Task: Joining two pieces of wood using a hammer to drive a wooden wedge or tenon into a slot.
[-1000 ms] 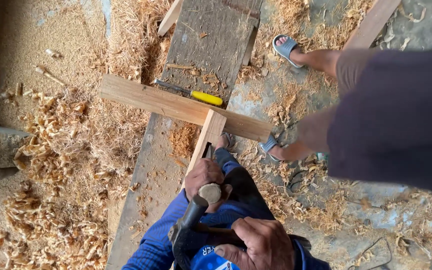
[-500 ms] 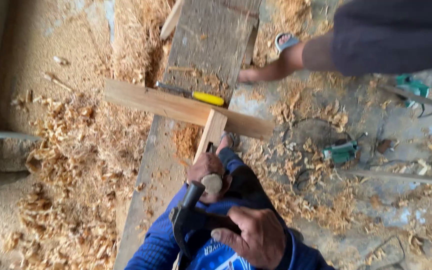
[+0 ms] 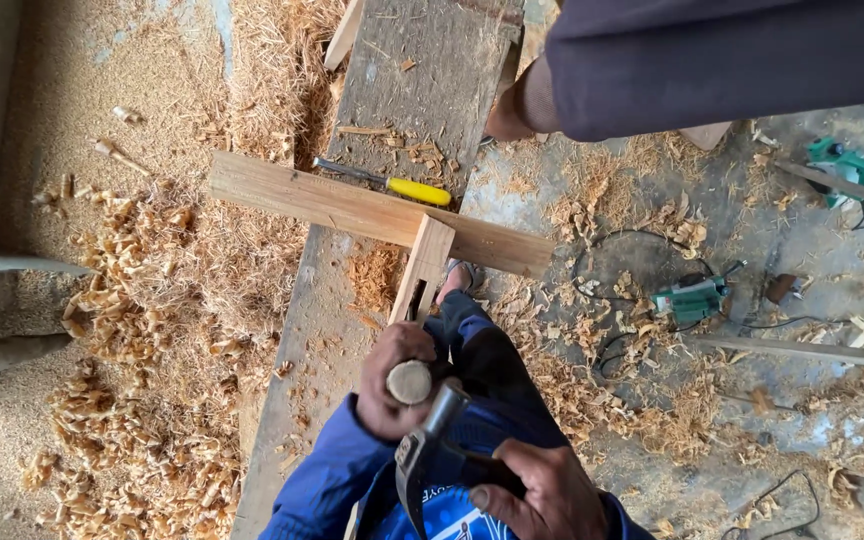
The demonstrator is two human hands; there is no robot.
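Your left hand (image 3: 392, 385) is closed around the chisel (image 3: 410, 381), its round butt up, at 6 o'clock from the wooden post (image 3: 424, 268). Your right hand (image 3: 537, 497) clamps the hammer (image 3: 424, 440). Judged rigid and top-heavy: grip the handle low.

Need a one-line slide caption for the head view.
Left hand grips a wooden-handled chisel on a board; right hand holds a hammer.

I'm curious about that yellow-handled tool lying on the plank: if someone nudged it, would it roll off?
Probably not far. The yellow-handled tool lies flat on the plank, right against the crossbeam, which would likely block it on that side. Its rounded handle could roll a little the other way, though the chips around it may slow it. The thin metal shaft looks stiff.
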